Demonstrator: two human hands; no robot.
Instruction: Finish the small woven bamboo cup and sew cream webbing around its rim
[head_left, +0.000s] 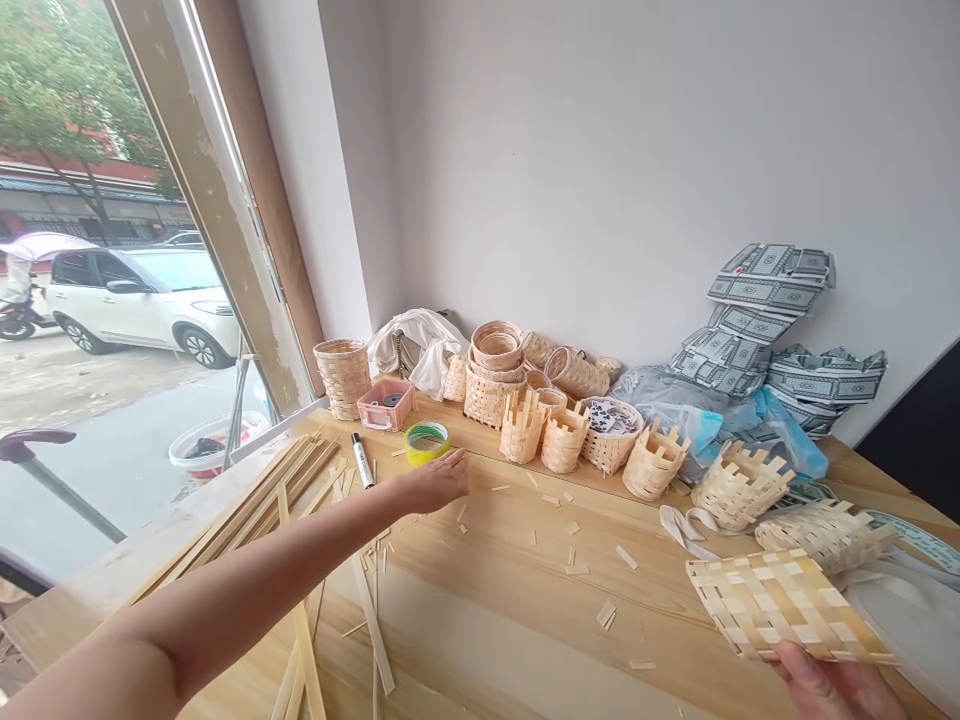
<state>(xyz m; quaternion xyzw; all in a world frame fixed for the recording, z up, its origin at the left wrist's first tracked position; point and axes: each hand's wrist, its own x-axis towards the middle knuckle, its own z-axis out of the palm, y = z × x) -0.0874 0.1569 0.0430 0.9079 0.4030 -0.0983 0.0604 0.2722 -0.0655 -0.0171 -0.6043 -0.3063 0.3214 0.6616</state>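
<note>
My right hand (pixel 832 685) grips the lower edge of a small woven wood-strip basket (pixel 787 605), with the thumb pressed on its side. The basket is tilted over at the right side of the table. My left arm reaches across the table, and my left hand (pixel 439 482) is low over the wood with its fingers stretched out, nothing visible in them. Just beyond it lies a yellow-green roll of tape (pixel 427 455). Several unfinished baskets with upright strip ends stand to the right, among them one basket (pixel 523 428) closest to that hand.
Long wood strips (pixel 247 510) lie at the left. A marker (pixel 362 460), a pink box (pixel 386 408) and a tall basket (pixel 342 380) stand near the window. Stacked baskets (pixel 495 395) and patterned grey-white pieces (pixel 772 290) line the wall. Small wood scraps (pixel 606 613) litter the table.
</note>
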